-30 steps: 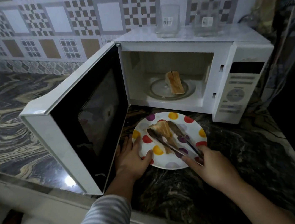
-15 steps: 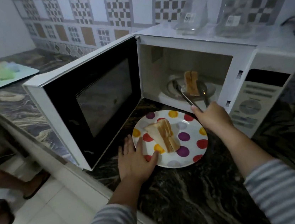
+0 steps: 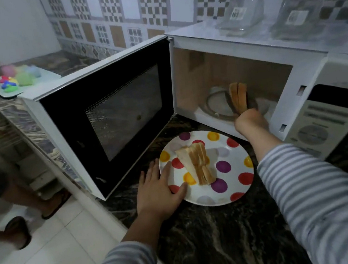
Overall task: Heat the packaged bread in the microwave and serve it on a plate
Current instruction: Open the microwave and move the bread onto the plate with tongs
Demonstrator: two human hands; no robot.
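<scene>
The white microwave oven [image 3: 247, 61] gapes on the dark marbled bench [image 3: 225, 235]; left hand [image 3: 157, 191] lies flat, fingers straight, on the spotted round plate [image 3: 234, 168] carrying soft toasted bread slices [image 3: 196, 164]. Right hand [image 3: 251, 123] reaches inside, fingers curled round dark tongs [image 3: 231, 103] at the upright bread slices [image 3: 239, 97] — light, crumbly, best squeezed gently across their flat sides

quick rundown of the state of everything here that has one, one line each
microwave door: swung fully open
bread in the microwave: upright on the turntable, tongs around it
tongs: inside the cavity, blurred, gripped by the right hand
right hand: curled round the tongs
bread on the plate: slices lying fanned
plate: flat on the counter
left hand: open, fingers resting on the plate's rim
</scene>
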